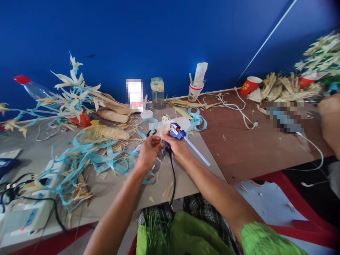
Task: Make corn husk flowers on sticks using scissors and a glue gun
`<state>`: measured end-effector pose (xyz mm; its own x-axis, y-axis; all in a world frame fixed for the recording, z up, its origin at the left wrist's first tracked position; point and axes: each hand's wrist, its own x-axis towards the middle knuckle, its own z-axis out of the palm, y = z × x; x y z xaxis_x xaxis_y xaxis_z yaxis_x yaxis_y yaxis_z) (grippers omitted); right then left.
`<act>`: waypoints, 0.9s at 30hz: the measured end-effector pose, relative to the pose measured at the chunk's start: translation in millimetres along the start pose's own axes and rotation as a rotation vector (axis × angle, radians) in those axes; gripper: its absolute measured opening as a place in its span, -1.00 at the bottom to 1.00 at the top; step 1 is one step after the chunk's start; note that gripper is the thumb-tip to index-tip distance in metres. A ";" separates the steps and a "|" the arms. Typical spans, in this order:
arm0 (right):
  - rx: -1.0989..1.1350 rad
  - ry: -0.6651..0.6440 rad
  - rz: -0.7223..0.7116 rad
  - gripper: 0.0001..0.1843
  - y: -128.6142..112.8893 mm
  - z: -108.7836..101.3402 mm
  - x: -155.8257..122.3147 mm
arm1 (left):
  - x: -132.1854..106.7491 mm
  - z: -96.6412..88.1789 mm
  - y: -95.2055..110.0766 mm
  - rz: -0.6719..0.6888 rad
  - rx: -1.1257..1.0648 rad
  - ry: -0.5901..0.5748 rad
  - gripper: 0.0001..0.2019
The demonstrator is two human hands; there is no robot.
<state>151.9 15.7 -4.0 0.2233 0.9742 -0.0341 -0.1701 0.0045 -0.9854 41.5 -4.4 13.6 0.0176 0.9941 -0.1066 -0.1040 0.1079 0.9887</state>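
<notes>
My right hand (177, 144) is wrapped round a blue hot glue gun (178, 131). A long pale glue stick (198, 151) juts out of its back end, and a black cord (174, 177) runs down from it. Close beside it, my left hand (151, 150) is closed in a pinch; what its fingertips hold is too small to tell. A pale dried-husk flower (166, 121) shows just beyond the hands, near the glue gun's front. Light blue ribbon (114, 164) lies in loops to the left of my left hand, and a black loop, perhaps a scissors handle (152, 133), lies behind it.
Behind the hands stand a glass jar (157, 94) and a paper cup (196, 91) with items in it. At left are a husk-flower branch (75, 94), dried husks (113, 115) and a white power strip (39, 202). White cables (233, 105) and another person's arm (330, 120) are at right.
</notes>
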 end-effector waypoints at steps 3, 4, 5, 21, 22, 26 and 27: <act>0.206 -0.028 0.124 -0.75 -9.0 1.6 -1.8 | -1.8 -1.4 4.0 -0.087 -0.135 -0.038 -0.65; 0.269 -0.031 0.160 -0.75 -11.8 2.2 -2.5 | -2.6 -1.8 5.1 -0.109 -0.157 -0.046 -0.63; 0.314 -0.030 0.186 -0.74 -14.3 2.7 -3.1 | -3.3 -2.2 6.0 -0.129 -0.168 -0.055 -0.61; 0.400 -0.100 0.222 -0.74 -17.7 -0.3 -1.8 | -5.7 -12.4 11.3 -0.209 -0.229 -0.260 -0.49; 0.405 -0.122 0.235 -0.74 -18.3 -1.3 -1.6 | -5.4 -13.3 11.1 -0.213 -0.255 -0.272 -0.49; 0.429 -0.181 0.260 -0.72 -21.8 -6.1 -0.3 | -5.8 -14.7 12.2 -0.259 -0.397 -0.306 -0.50; 0.430 -0.186 0.262 -0.72 -22.5 -7.0 -0.2 | -6.3 -14.3 12.7 -0.274 -0.435 -0.305 -0.51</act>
<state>162.4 13.9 17.0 -0.0467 0.9785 -0.2007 -0.5841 -0.1897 -0.7892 25.8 -9.2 25.4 0.3793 0.8899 -0.2534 -0.4515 0.4170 0.7888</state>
